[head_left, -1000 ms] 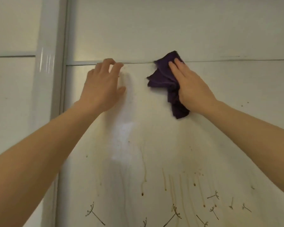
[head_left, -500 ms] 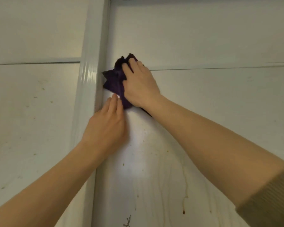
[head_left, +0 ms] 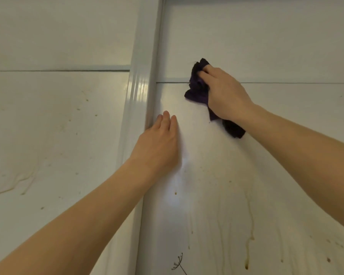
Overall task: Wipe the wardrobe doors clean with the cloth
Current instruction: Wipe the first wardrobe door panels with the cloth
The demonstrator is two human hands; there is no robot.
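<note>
From the head camera, the dark purple cloth (head_left: 197,94) lay bunched against the right wardrobe door (head_left: 276,159), straddling the thin horizontal seam (head_left: 296,82) that crosses the panel. Most of it showed to the left of and above the right hand (head_left: 227,94); one end poked up past the fingertips, and a darker tail hung out below the heel of the hand, near the wrist. The right hand grasped the cloth, fingers curled over the wad and knuckles raised, pressing it to the door surface, with the forearm reaching up from the lower right. The left hand (head_left: 159,144) lay flat on the same door, lower and to the left of the cloth and apart from it, fingers straight and close together, pointing upward, holding nothing. Its outer edge sat just beside the glossy white vertical frame (head_left: 142,86) dividing the two doors. The left forearm stretched in from the bottom left corner. Brown drip stains (head_left: 251,225) ran down the lower part of the right door, and fainter specks and streaks marked the left door (head_left: 48,135). A small printed plant motif (head_left: 178,262) showed at the bottom edge.
</note>
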